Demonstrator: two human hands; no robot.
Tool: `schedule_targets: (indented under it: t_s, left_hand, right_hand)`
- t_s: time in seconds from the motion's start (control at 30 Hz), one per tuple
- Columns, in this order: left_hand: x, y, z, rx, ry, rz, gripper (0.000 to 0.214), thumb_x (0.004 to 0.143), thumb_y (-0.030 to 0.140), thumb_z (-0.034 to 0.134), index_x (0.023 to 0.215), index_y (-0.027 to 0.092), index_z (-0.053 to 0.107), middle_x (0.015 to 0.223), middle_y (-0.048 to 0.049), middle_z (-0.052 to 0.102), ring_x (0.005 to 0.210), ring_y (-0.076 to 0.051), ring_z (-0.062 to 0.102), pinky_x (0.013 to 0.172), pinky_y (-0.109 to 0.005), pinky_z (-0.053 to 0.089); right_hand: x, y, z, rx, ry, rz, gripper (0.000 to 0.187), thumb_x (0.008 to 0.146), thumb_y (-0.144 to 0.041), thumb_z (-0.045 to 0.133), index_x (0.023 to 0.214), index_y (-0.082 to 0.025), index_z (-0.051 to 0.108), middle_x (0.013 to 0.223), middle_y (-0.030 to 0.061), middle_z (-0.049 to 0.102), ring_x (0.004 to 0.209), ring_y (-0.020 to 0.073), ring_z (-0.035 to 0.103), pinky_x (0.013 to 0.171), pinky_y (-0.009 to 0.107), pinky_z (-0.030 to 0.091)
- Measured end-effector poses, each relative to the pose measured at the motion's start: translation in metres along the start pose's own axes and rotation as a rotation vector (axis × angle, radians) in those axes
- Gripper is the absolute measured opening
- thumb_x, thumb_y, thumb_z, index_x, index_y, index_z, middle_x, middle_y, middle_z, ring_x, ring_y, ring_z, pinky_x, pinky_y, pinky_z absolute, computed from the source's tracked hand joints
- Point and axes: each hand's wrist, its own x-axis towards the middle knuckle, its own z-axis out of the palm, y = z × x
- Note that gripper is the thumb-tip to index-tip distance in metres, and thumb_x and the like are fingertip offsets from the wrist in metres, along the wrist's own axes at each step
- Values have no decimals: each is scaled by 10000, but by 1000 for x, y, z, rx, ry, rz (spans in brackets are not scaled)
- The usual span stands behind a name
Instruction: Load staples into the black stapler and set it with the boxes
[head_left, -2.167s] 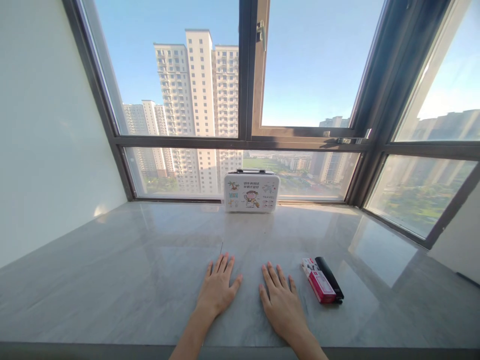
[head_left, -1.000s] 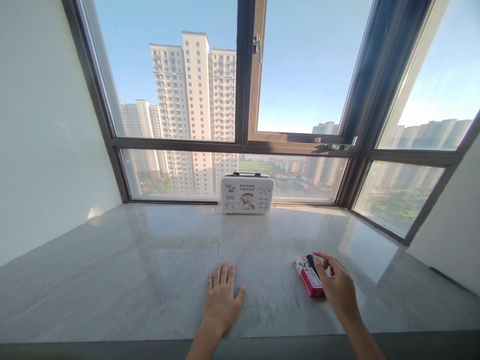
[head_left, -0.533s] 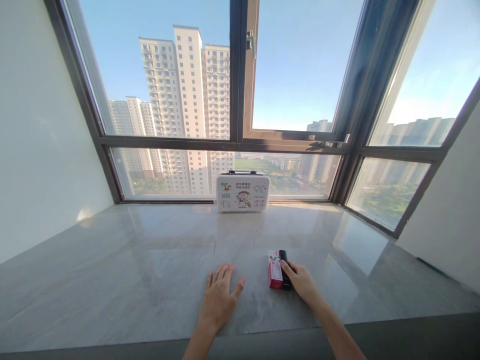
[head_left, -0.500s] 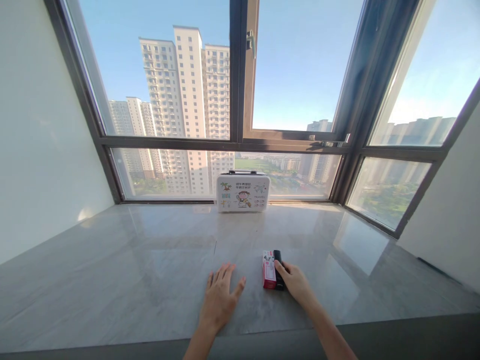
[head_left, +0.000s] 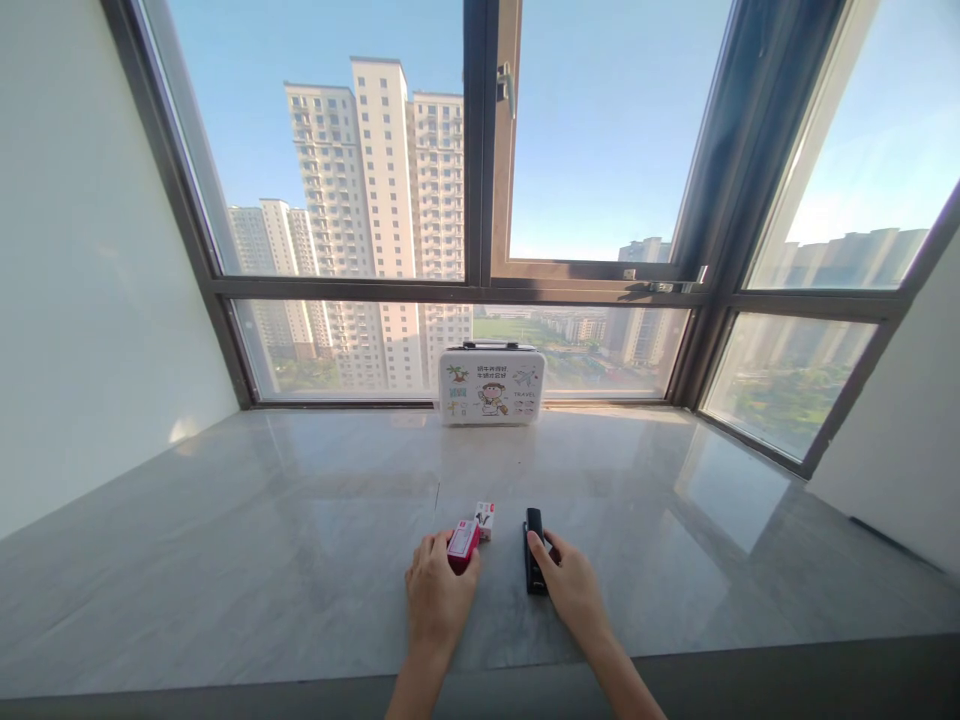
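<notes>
My left hand (head_left: 441,590) is closed around a small red-and-white box (head_left: 463,543), its thumb on the right side and fingers on the left. Just beyond, a second small box (head_left: 485,520), white with red and a dark picture, stands close against the first; whether they touch I cannot tell. To the right, my right hand (head_left: 568,580) grips a long black stapler (head_left: 534,548) from its right side, with the thumb on top. The stapler points away from me, at the grey stone sill, and a gap separates it from the boxes.
A white case (head_left: 491,388) with cartoon prints and a black handle stands upright at the back against the window. The grey marble sill (head_left: 300,560) spreads to both sides, ending at a front edge near my wrists. Dark window frames (head_left: 465,292) and white walls enclose it.
My left hand has gone from lying open on the sill to holding the red-and-white box. The boxes have moved left, away from the stapler; my right hand with the stapler has shifted slightly left.
</notes>
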Motion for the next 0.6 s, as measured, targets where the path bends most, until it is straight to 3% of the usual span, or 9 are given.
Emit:
schedule_targets:
  t_s: [0.17,0.37,0.47,0.6]
  left_hand:
    - [24,-17,-1,27,71,-45,368,917,447,520,1181,206,607,1167,-95,619,1107,-276,559,882,-373,424]
    - [49,-20,4,119,4,-109,377,923,463,518,1167,213,658,1156,-107,635,1124,-301,549,927,-424,409]
    - [40,-22,-6,75,66,-121,386,957,473,473,1207,238,650,1191,-99,623,1134,-285,551,903,-395,425]
    - [11,-43,-33,111,186,-137,405,979,517,426,1194,244,634,1205,-89,614,1128,-282,549,905,-402,427]
  right_hand:
    - [-7,-4,0,2,27,-6,606,974,-666,392,1130,-188,731,694,26,674,627,207,630,571,262,400]
    - [-7,-6,-1,-3,36,2,634,955,-680,395,1132,-175,735,693,38,675,641,222,637,578,273,415]
    - [-7,-4,-1,-1,41,-10,626,956,-683,398,1115,-182,737,693,32,672,631,219,632,574,272,414]
    - [-7,-1,0,1,33,-31,603,971,-680,379,1061,-207,742,700,21,671,627,211,626,562,264,398]
